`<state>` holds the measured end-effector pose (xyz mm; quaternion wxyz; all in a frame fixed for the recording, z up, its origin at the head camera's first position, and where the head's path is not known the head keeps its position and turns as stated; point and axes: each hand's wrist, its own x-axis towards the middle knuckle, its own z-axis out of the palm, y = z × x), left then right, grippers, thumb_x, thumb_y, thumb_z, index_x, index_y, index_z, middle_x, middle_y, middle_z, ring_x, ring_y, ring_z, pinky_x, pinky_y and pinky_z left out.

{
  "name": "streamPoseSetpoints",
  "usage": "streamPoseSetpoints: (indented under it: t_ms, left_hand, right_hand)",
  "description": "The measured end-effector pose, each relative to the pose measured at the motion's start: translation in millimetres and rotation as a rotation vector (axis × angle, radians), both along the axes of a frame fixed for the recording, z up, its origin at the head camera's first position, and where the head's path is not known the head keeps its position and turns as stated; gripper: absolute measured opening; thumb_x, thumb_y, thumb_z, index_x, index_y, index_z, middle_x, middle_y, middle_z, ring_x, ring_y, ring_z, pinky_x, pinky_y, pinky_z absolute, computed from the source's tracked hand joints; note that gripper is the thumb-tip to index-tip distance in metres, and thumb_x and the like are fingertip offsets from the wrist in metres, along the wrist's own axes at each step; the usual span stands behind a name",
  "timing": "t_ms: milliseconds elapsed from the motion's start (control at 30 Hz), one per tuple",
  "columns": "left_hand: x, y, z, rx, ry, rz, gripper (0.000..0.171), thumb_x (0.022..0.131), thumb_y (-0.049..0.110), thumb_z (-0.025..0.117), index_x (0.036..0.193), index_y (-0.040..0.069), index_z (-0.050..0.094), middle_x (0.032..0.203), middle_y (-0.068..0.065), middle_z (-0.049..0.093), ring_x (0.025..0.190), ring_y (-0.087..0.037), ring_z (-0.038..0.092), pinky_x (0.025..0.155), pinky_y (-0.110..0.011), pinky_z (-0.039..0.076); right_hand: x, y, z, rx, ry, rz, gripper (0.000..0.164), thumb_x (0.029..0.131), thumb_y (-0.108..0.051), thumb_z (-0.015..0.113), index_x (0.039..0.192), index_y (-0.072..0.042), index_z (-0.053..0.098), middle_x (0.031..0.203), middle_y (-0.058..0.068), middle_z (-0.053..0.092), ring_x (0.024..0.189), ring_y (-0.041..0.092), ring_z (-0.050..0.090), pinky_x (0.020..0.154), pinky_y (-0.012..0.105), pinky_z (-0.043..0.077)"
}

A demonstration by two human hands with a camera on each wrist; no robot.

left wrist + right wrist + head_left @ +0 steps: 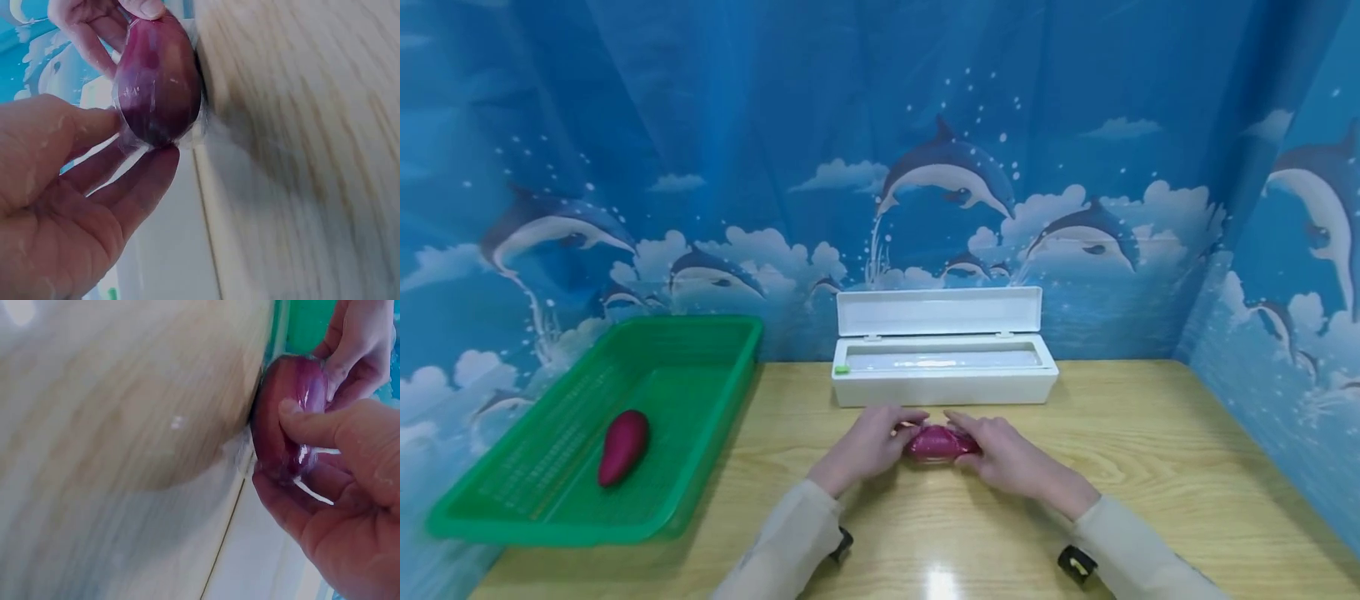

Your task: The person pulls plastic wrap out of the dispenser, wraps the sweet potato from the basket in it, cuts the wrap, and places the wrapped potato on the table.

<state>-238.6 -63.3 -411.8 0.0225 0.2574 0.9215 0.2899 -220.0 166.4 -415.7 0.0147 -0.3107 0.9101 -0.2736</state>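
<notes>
A purple-red sweet potato (936,443), wrapped in clear cling film (199,125), lies on the table in front of the white box. My left hand (874,442) holds its left end, thumb and fingertips at the film there. My right hand (1009,454) grips the other end; in the right wrist view the thumb (309,425) lies across the skin and the fingers curl behind. Part of the film is hidden by the hands.
Behind the hands stands a white cling film box (943,387), its lid (938,312) raised, with a green slider at the left. To the left, a green basket (673,500) holds another sweet potato (623,447), unwrapped. A dolphin-print curtain (760,167) hangs behind the wooden table (1150,467).
</notes>
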Motion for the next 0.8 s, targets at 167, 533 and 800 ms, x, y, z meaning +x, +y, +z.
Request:
streamPoseSetpoints:
  t_ms: [167,533,800]
  left_hand:
    - [9.1,-4,5.4,-0.010,-0.056,-0.045,0.039,0.107,0.013,0.050,0.144,0.004,0.056,0.142,-0.013,0.063,0.124,-0.026,0.066,0.107,-0.040,0.053]
    - [11.2,0,5.0,-0.092,-0.108,-0.067,0.054,0.098,-0.003,0.048,0.152,0.000,0.044,0.148,-0.017,0.058,0.130,-0.026,0.062,0.114,-0.040,0.048]
    - [5.3,-5,14.5,-0.039,-0.035,-0.029,0.044,0.104,0.016,0.054,0.147,0.010,0.052,0.149,-0.010,0.057,0.136,-0.029,0.056,0.114,-0.047,0.047]
  right_hand:
    - [0.2,4,-2.7,-0.025,-0.020,-0.033,0.045,0.093,-0.016,0.073,0.130,0.006,0.061,0.116,0.019,0.073,0.096,0.023,0.072,0.084,0.036,0.061]
    - [-1.4,1,-2.6,-0.013,0.071,-0.051,0.038,0.095,-0.008,0.069,0.128,0.008,0.064,0.106,0.015,0.073,0.090,0.020,0.069,0.076,0.028,0.058]
    - [4.3,14,1.8,-0.103,0.007,-0.074,0.040,0.096,-0.008,0.067,0.135,-0.002,0.060,0.118,0.017,0.073,0.098,0.023,0.072,0.081,0.031,0.061]
